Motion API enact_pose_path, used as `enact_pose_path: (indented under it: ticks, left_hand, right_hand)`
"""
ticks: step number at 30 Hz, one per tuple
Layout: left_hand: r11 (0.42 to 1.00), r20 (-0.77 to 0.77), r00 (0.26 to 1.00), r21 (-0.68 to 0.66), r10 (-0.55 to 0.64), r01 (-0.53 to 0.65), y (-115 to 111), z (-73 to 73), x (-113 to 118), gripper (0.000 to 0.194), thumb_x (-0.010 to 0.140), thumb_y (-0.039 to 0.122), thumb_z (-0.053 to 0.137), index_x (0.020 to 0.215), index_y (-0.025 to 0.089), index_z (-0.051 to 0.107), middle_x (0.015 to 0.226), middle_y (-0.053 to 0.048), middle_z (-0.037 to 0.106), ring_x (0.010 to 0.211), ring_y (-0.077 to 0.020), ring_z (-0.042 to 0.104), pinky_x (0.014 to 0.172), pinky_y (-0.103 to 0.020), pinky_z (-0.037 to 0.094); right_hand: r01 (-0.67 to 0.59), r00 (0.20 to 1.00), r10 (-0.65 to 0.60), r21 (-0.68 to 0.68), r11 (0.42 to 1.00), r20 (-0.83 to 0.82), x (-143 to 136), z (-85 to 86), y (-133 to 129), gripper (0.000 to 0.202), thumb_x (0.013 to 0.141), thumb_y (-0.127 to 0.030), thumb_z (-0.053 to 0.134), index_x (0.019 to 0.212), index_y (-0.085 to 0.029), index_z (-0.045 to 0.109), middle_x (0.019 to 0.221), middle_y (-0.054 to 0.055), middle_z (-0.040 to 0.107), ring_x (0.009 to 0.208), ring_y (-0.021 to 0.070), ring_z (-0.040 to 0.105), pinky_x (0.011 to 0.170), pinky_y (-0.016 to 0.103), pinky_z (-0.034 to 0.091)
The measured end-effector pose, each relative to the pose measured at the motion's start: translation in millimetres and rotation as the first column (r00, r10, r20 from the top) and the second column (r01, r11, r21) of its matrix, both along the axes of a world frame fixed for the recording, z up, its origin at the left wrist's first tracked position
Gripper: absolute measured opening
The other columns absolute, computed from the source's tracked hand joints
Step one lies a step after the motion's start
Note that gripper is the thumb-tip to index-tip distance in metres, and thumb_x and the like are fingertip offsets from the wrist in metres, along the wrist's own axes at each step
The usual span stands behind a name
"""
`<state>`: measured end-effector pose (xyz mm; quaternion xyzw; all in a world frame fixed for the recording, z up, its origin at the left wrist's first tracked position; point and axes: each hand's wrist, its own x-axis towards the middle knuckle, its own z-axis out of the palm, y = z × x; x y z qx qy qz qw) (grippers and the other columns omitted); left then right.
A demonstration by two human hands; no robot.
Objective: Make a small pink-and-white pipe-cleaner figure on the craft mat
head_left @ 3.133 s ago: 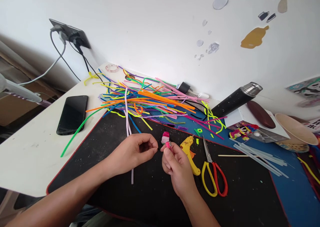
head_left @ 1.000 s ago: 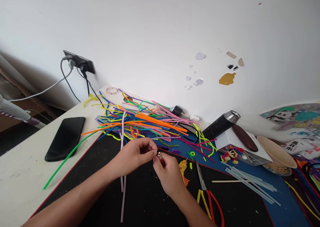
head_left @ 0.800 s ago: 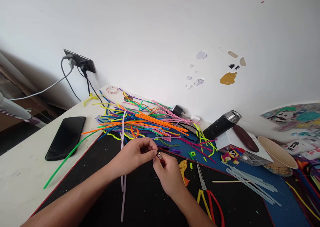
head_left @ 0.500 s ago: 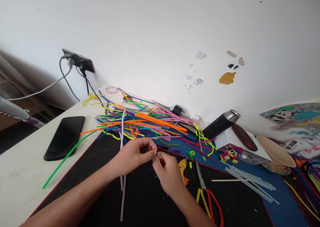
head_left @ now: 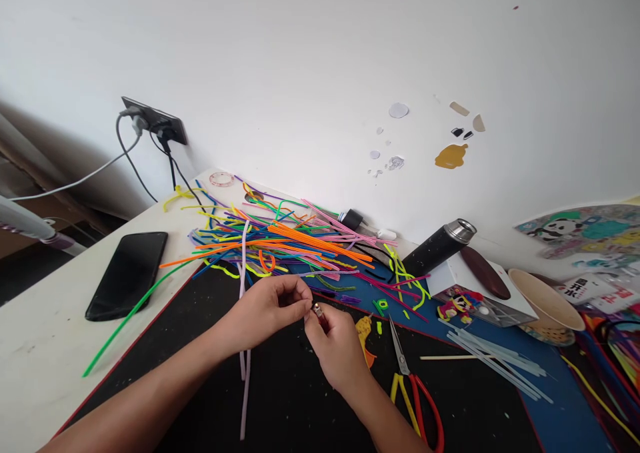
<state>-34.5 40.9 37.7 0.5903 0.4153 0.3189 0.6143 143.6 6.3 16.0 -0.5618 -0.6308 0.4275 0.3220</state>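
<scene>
Both hands meet above the black mat (head_left: pixel 210 346). My right hand (head_left: pixel 337 346) is closed around a small object with a shiny metal end (head_left: pixel 318 310) and a reddish-brown body, mostly hidden by the fingers. Thumb and fingertips of my left hand (head_left: pixel 273 306) are pinched together right beside that metal end; whatever they hold is too small to make out. Pale lilac pipe cleaners (head_left: pixel 246 400) lie under the left wrist. Just right of the right hand are a yellow-orange fuzzy piece (head_left: pixel 365 336) and scissors (head_left: pixel 403 353) with red and yellow handles.
A heap of coloured pipe cleaners (head_left: pixel 295 240) lies behind the hands. A phone (head_left: pixel 127 276) rests at left. On the right are a black flask (head_left: pixel 435 250), a white box (head_left: pixel 450 283), a bowl (head_left: pixel 545 300), translucent sticks (head_left: pixel 495 356) and a thin wooden stick (head_left: pixel 450 358).
The view has shifted very slightly, so the things on the right sit a little further left. Both hands keep nearly the same pose and place.
</scene>
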Motion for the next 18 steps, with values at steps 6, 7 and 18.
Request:
enact_pose_path:
  ticks: [6, 7, 18]
  left_hand:
    - [1.0, -0.003, 1.0, 0.004, 0.028, -0.028, 0, -2.5, -2, 0.028, 0.086, 0.044, 0.072, 0.084, 0.016, 0.065, 0.073, 0.002, 0.058, 0.066, -0.013, 0.048, 0.062, -0.024, 0.038]
    - [0.999, -0.003, 0.999, 0.002, 0.033, -0.033, 0, -2.5, -2, 0.029, 0.086, 0.044, 0.072, 0.085, 0.016, 0.066, 0.072, 0.002, 0.058, 0.066, -0.0129, 0.047, 0.062, -0.024, 0.037]
    - [0.992, 0.097, 0.994, -0.125, 0.044, -0.031, 0, 5.5, -3, 0.032, 0.078, 0.046, 0.075, 0.079, 0.017, 0.063, 0.069, 0.002, 0.059, 0.062, -0.0119, 0.049, 0.06, -0.024, 0.04]
  right_hand:
    - [-0.01, 0.976, -0.009, -0.089, 0.996, -0.218, 12, -11.0, -3, 0.049, 0.099, -0.058, 0.054, 0.068, -0.025, 0.037, 0.059, -0.008, 0.03, 0.053, 0.0106, 0.025, 0.049, 0.026, 0.021]
    - [-0.023, 0.969, -0.004, -0.103, 0.994, -0.247, 15, -12.1, -5, 0.051, 0.099, -0.062, 0.054, 0.068, -0.025, 0.036, 0.059, -0.008, 0.028, 0.053, 0.0104, 0.024, 0.049, 0.026, 0.021]
    - [-0.124, 0.959, 0.077, -0.16, 0.979, -0.272, 20, 0.0, -42, 0.051, 0.099, -0.067, 0.057, 0.079, -0.021, 0.057, 0.063, -0.006, 0.039, 0.056, 0.0119, 0.034, 0.052, 0.027, 0.027]
